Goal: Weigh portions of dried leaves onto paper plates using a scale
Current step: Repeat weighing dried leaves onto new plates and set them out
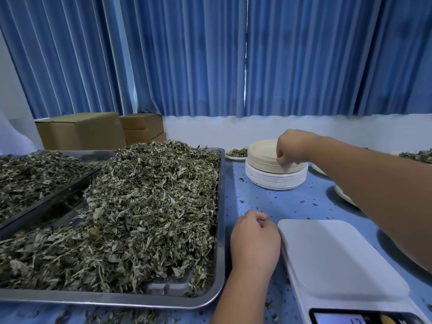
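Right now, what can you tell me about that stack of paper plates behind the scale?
The stack of paper plates stands level on the blue table, right of the steel tray. Its lower plates look white, the upper ones beige, all round with raised rims. The right hand reaches over it, fingers curled on the top plates' near edge.

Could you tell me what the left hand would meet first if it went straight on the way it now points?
The left hand would probably meet the stack of paper plates; only table lies between, though depth is unclear.
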Motion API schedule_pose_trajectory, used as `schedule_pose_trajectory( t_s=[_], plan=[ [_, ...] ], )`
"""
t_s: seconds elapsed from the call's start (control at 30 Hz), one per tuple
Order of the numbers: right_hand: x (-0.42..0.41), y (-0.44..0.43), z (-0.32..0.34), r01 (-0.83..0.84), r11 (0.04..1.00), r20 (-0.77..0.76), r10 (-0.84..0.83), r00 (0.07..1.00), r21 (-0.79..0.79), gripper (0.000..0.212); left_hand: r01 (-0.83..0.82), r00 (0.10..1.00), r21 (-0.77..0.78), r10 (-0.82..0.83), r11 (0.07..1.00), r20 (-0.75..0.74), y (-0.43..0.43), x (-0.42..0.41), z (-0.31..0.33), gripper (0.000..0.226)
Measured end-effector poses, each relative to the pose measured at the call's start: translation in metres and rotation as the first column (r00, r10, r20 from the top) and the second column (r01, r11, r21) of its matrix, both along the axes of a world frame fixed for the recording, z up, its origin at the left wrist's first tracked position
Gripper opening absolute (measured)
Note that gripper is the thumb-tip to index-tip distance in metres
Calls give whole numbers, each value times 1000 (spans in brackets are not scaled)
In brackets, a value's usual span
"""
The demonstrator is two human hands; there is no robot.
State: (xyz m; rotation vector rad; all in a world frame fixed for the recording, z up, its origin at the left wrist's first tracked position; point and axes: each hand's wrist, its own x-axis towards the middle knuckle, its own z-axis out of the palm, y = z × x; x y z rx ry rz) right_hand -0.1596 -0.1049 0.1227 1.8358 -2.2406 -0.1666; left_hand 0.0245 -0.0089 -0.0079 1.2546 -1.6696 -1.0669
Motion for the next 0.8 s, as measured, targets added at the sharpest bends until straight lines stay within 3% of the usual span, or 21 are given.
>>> schedule_pose_trajectory(
  t_s=[0.47,0.67,0.8],
  plan=[
    [2,-8,-3,-23,1000,-184,26,983,18,14,10,999,34,-8,999,-42,0,2,3,16],
    [-4,-8,-8,-121,982,-438,47,898,-145,14,21,999,36,-19,999,-47,0,1,3,14],
    [-9,-6,-19,-78,959,-358,-25,933,-272,11,25,999,33,-23,999,-41,1,1,2,15]
  ],
)
